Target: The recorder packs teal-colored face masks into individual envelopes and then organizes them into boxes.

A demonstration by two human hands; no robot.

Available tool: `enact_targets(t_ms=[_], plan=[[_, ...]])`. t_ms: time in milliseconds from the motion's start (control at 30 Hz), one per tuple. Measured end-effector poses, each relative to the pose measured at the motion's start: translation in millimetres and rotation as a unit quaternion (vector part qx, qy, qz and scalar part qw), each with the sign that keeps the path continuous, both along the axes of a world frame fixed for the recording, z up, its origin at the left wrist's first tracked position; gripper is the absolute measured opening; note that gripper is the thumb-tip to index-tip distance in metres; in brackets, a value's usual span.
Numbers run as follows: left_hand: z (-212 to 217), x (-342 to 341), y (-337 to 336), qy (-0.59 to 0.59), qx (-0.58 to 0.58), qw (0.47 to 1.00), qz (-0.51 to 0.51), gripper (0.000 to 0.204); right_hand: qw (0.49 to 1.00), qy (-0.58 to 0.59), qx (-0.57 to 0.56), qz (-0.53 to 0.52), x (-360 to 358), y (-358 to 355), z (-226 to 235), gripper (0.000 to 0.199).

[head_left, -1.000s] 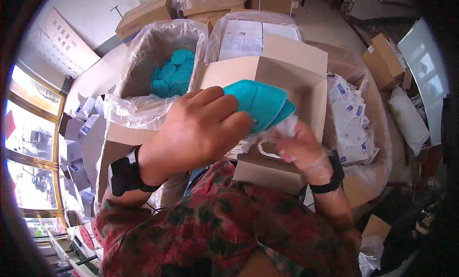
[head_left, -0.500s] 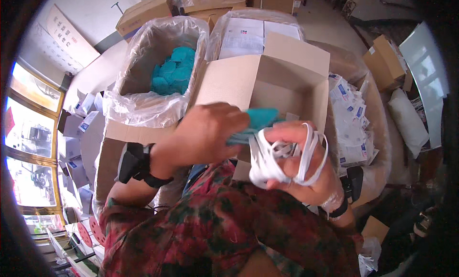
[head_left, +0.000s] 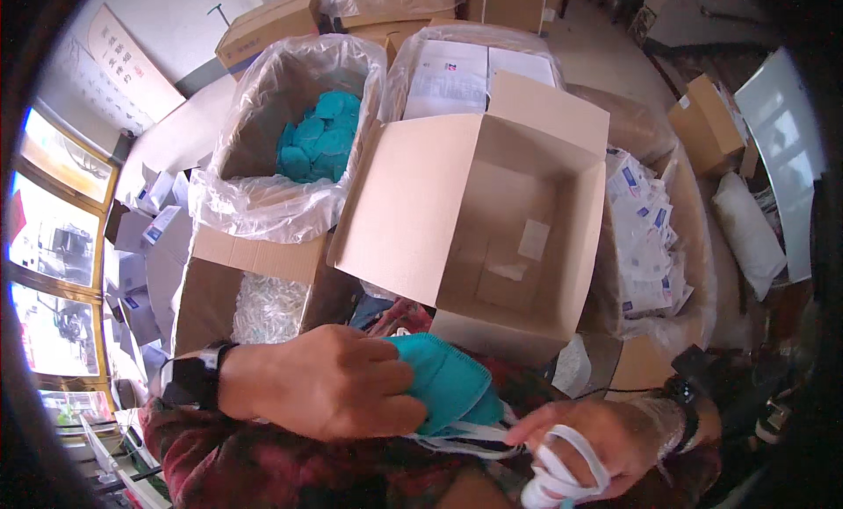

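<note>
My left hand [head_left: 329,382] is closed around a small stack of teal face masks [head_left: 450,382], held low in front of my body. White straps [head_left: 479,443] run from the masks toward my right hand [head_left: 615,434]. That hand is closed on a loose bundle of white elastic straps [head_left: 571,465], looped around its fingers. Just beyond both hands, a cardboard box [head_left: 540,202] stands with its flaps up, and a pale slip lies on its bottom.
A plastic-lined box of teal masks [head_left: 320,140] stands at the far left. Closer, another box holds small clear pieces [head_left: 270,307]. On the right, a lined carton contains white packets [head_left: 645,237]. White printed boxes [head_left: 448,74] sit behind the middle box.
Both hands have come down toward my body, away from the middle box. The masks have come with my left hand, and the strap bundle has moved down with my right.
</note>
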State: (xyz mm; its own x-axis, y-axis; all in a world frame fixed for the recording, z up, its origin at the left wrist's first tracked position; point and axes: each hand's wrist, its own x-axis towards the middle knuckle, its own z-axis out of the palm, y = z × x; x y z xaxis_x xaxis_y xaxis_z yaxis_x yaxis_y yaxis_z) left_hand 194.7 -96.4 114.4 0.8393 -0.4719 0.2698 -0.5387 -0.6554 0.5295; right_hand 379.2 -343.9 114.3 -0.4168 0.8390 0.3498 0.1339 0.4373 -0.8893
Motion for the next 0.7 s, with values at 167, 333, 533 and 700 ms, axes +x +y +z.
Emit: enact_targets(t_ms=[167, 333, 533, 700], plan=[[-4, -30, 65, 0.028, 0.101, 0.983, 0.152, 0.024, 0.975, 0.022, -0.165, -0.15, 51, -67, 3, 0.02], [-1, 10, 46, -0.092, 0.156, 0.947, 0.266, 0.027, 0.832, 0.184, -0.343, -0.395, 44, -5, -2, 0.02], [0, 53, 34, -0.166, 0.169, 0.931, 0.278, 0.037, 0.798, 0.365, -0.288, -0.384, 50, 51, -66, 0.018], [0, 62, 23, -0.19, 0.189, 0.925, 0.27, 0.04, 0.785, 0.455, -0.284, -0.31, 37, 85, -81, 0.028]])
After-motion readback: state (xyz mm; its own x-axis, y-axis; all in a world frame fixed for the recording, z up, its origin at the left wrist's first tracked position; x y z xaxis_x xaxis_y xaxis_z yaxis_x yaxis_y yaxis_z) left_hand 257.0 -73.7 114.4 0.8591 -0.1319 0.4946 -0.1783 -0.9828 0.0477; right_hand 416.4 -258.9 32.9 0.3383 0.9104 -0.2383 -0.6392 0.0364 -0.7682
